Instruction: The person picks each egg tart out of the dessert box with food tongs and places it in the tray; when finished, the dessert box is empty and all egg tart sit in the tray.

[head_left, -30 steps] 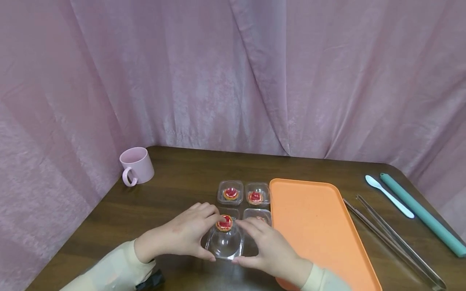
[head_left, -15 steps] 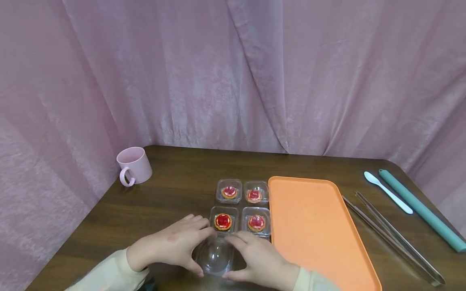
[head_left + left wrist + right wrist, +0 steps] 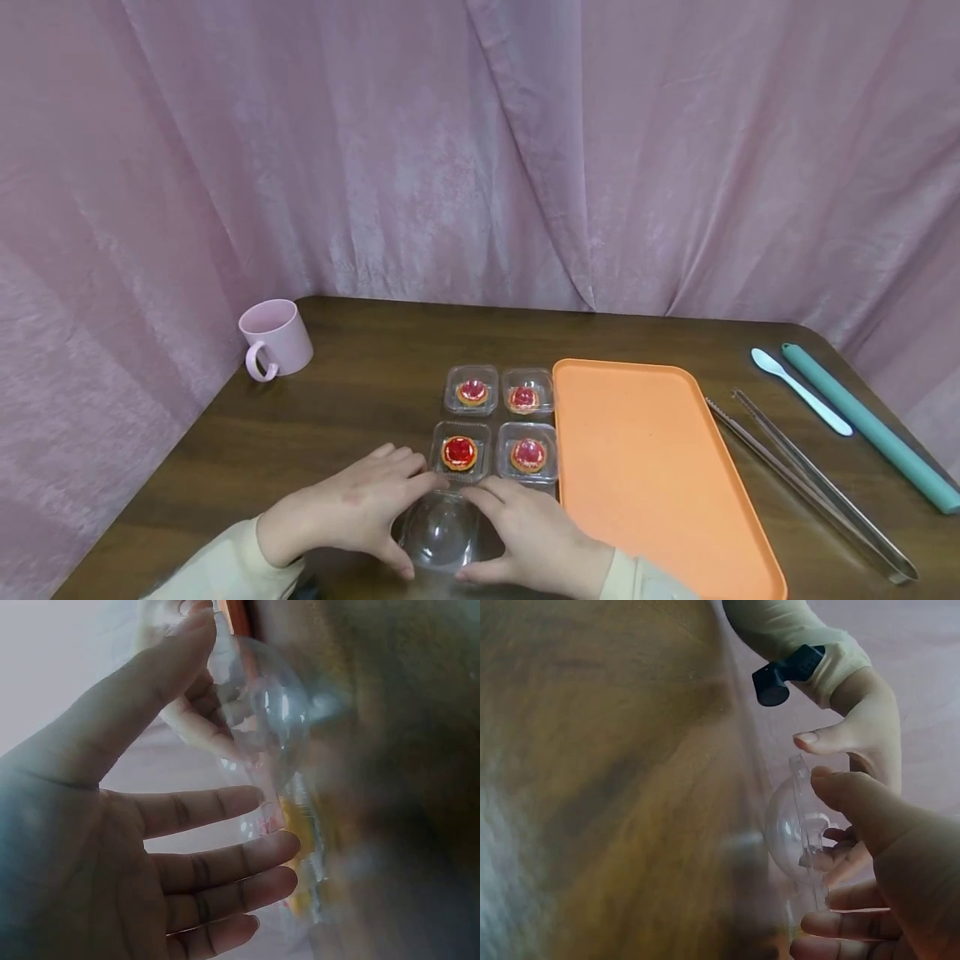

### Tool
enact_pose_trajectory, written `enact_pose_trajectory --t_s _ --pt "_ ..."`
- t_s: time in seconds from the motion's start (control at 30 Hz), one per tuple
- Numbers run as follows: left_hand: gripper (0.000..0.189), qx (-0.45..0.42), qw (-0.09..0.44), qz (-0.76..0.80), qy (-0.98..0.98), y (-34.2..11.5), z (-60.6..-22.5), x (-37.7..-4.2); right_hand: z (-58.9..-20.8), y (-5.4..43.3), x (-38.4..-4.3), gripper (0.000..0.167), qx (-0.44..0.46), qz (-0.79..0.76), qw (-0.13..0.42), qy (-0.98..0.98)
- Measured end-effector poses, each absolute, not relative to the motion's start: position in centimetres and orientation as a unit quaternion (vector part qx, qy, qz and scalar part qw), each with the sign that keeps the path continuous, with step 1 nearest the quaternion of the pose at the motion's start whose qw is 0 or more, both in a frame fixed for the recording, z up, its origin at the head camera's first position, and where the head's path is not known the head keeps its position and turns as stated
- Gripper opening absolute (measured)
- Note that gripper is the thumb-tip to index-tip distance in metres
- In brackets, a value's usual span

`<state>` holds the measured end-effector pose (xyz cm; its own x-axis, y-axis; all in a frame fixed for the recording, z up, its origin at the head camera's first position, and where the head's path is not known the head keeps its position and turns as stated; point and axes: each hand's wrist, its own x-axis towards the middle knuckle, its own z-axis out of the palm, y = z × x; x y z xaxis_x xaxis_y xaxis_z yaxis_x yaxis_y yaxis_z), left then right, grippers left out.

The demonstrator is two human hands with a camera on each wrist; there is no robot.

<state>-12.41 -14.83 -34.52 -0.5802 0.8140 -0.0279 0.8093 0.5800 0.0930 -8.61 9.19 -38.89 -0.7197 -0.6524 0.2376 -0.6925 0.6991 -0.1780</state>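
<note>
A clear domed plastic lid (image 3: 440,535) is held level near the table's front, between my two hands. My left hand (image 3: 362,507) grips its left side, thumb toward me and index finger at the far corner. On the opposite side my right hand (image 3: 531,535) grips it the same way. In the right wrist view the lid (image 3: 782,832) bulges down toward the tabletop. Just beyond the fingertips is a clear square container (image 3: 438,443) with a red-topped tart (image 3: 459,453), which shows bright and sharp. Another tart (image 3: 528,455) in its own container is on the right.
Behind stand two more clear containers with tarts (image 3: 472,392) (image 3: 523,398). An orange tray (image 3: 652,467) lies to the right, then metal tongs (image 3: 817,492), a pale blue spoon (image 3: 802,392) and a green rod (image 3: 870,425). A pink mug (image 3: 277,340) stands back left.
Both hands have drawn the lid toward me and slightly left, away from the front-left container. Both front tarts are now uncovered to view. Over the last half second the hands barely move.
</note>
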Motion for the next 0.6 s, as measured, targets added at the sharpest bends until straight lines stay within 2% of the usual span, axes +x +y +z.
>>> enact_pose_trajectory --t_s 0.1,0.6 --pt "0.087 0.446 0.039 0.036 0.894 -14.8 -34.1 -12.4 -38.5 9.3 -8.5 0.078 0.364 0.12 0.078 -0.921" --pt "0.071 0.442 0.006 0.107 0.891 -14.3 -33.0 -14.4 -35.3 11.1 -9.5 0.077 0.333 0.121 0.133 -0.926"
